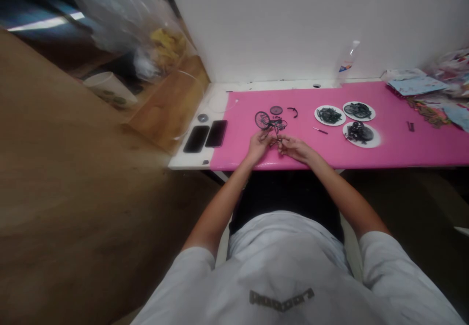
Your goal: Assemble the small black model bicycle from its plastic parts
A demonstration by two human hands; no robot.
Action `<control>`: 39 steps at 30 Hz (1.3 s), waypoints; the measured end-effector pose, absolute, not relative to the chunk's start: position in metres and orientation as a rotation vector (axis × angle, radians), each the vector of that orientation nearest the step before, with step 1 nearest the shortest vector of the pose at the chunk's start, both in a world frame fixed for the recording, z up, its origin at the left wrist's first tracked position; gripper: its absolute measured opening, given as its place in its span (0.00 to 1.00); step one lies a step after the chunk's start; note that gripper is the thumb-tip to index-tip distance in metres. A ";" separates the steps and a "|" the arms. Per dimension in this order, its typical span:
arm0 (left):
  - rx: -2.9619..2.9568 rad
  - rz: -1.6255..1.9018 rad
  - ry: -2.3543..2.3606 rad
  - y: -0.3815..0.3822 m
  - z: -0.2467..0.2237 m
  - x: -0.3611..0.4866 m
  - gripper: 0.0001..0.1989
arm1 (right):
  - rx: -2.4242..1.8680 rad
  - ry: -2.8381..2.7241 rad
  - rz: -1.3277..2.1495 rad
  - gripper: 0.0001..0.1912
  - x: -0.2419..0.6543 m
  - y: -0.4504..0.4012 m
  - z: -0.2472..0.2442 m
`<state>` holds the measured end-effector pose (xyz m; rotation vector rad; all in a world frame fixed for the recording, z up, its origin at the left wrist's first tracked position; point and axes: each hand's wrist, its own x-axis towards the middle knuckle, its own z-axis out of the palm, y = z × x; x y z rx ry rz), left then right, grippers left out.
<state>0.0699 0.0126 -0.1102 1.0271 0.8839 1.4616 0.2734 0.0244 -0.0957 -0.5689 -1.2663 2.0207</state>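
Observation:
A small black model bicycle (263, 120) is held near the front edge of the pink table cover, one spoked wheel pointing away to the left. My left hand (258, 145) has its fingers closed on the bicycle's near side. My right hand (295, 149) pinches at the same near end, close to the left fingertips; the exact part between the fingers is too small to make out. Just beyond the bicycle lie a loose dark wheel (276, 110) and a curved black piece (293, 112). A small screwdriver (321, 130) rests right of my right hand.
Three white plates (378, 141) of black parts stand to the right. Two dark phones (197, 139) and a small grey disc (202, 118) lie left. A plastic bottle (347, 63) stands by the wall. Paper packets (415, 84) lie far right, near a small dark piece (411, 126).

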 end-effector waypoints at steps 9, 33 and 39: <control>1.196 1.478 0.931 0.020 -0.122 0.071 0.18 | -0.539 -1.261 1.993 0.31 0.270 0.024 -0.101; 1.147 1.479 0.934 0.020 -0.123 0.069 0.26 | -0.604 -1.384 1.861 0.27 0.266 0.022 -0.097; 1.120 1.462 0.906 0.015 -0.117 0.073 0.25 | -0.611 -1.352 1.851 0.28 0.265 0.019 -0.093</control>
